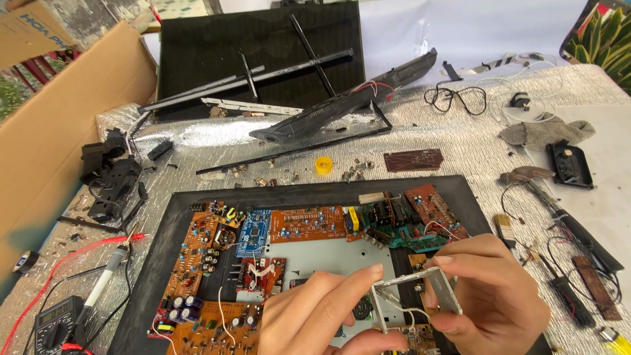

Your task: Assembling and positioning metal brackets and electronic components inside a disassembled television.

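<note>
Head view: cluttered silver-foil worktable (460, 141)

Multimeter (56, 322) left of chassis (197, 204), hammer (545, 190) right.

I see a work table (460, 141) covered in crinkled silver foil sheeting, bright daylight falling across it, short shadows. Far left, a brown cardboard box (59, 131) stands open against the table edge. At the far middle a dark glass panel (263, 39) leans back, with black frame strips (263, 75) lying across it. Behind that, a white sheet (473, 29) covers the far side. Far right corner, a spiky green plant (605, 39). Near right, the table top goes plain white (611, 204). No walls or windows that I can make out.
</note>
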